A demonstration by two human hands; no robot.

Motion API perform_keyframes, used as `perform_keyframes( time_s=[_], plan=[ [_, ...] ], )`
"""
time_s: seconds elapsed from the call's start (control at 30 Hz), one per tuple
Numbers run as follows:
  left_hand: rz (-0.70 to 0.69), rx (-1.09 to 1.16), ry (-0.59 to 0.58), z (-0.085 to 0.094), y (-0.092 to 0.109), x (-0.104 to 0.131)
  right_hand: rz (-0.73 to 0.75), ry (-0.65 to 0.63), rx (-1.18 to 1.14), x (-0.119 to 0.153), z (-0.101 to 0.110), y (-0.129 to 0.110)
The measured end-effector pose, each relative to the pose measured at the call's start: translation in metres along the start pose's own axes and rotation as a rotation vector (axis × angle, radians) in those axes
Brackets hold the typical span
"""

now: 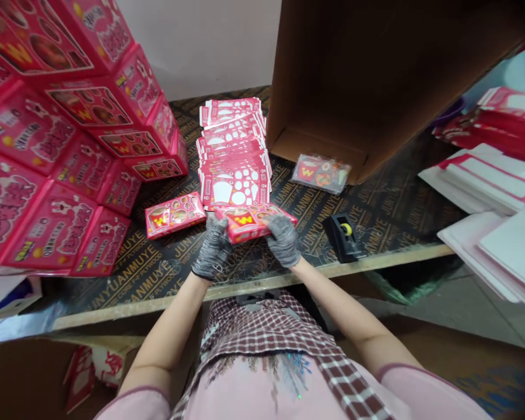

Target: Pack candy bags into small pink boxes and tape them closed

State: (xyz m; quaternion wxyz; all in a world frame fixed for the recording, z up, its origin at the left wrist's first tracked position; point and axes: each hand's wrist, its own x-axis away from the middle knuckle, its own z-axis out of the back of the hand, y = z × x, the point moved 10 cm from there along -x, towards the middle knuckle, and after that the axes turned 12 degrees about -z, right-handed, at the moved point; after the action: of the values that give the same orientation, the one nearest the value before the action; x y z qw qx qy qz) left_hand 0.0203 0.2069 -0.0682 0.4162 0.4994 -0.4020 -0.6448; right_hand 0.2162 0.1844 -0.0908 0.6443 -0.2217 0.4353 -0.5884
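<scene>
Both my hands wear grey knit gloves and hold a pink toy box (249, 221) with a red "W" picture, just above the front of the table. My left hand (212, 248) grips its left end, and my right hand (283, 240) closes on its right end. A second pink box (175, 215) lies on the table, left of my left hand. Right behind the held box, a fanned stack of flat pink printed cartons (234, 157) with white cut-out shapes stretches toward the wall.
Tall stacks of pink boxes (61, 151) fill the left side. A large open brown carton (328, 87) stands back right, with a clear packet of small pieces (321, 174) at its mouth. A black tape dispenser (343, 236) sits near the table edge (389, 261). White-and-pink card sheets (499, 233) lie far right.
</scene>
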Motion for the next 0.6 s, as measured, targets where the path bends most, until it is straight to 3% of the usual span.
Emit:
perform_keyframes(
  time_s=[0.03, 0.1, 0.17, 0.2, 0.3, 0.37, 0.43, 0.5, 0.53, 0.6],
  plan=[
    [0.076, 0.100, 0.042, 0.013, -0.011, -0.001, 0.091, -0.081, 0.045, -0.003, -0.016, -0.013],
    [0.216, 0.257, 0.224, 0.057, -0.035, -0.004, 0.204, -0.182, 0.117, -0.007, -0.040, -0.027],
    [0.284, 0.293, 0.448, 0.119, -0.054, -0.008, 0.212, -0.164, 0.156, -0.014, -0.049, -0.022],
    [0.254, 0.238, 0.493, 0.151, -0.057, -0.013, 0.180, -0.131, 0.159, -0.018, -0.049, -0.013],
    [0.146, -0.127, 0.446, 0.233, -0.056, -0.031, -0.006, -0.027, 0.107, -0.031, -0.042, 0.033],
    [0.115, -0.376, 0.406, 0.267, -0.055, -0.038, -0.141, -0.018, 0.054, -0.038, -0.041, 0.068],
    [0.064, -0.514, 0.418, 0.279, -0.052, -0.046, -0.264, -0.034, -0.002, -0.048, -0.043, 0.098],
    [-0.090, -0.686, 0.428, 0.262, -0.038, -0.059, -0.408, -0.015, -0.043, -0.063, -0.040, 0.124],
    [-0.195, -0.786, 0.400, 0.239, -0.030, -0.068, -0.490, 0.015, -0.050, -0.071, -0.036, 0.136],
    [-0.359, -0.950, 0.222, 0.167, -0.027, -0.089, -0.635, 0.076, -0.035, -0.089, -0.027, 0.155]
  ],
)
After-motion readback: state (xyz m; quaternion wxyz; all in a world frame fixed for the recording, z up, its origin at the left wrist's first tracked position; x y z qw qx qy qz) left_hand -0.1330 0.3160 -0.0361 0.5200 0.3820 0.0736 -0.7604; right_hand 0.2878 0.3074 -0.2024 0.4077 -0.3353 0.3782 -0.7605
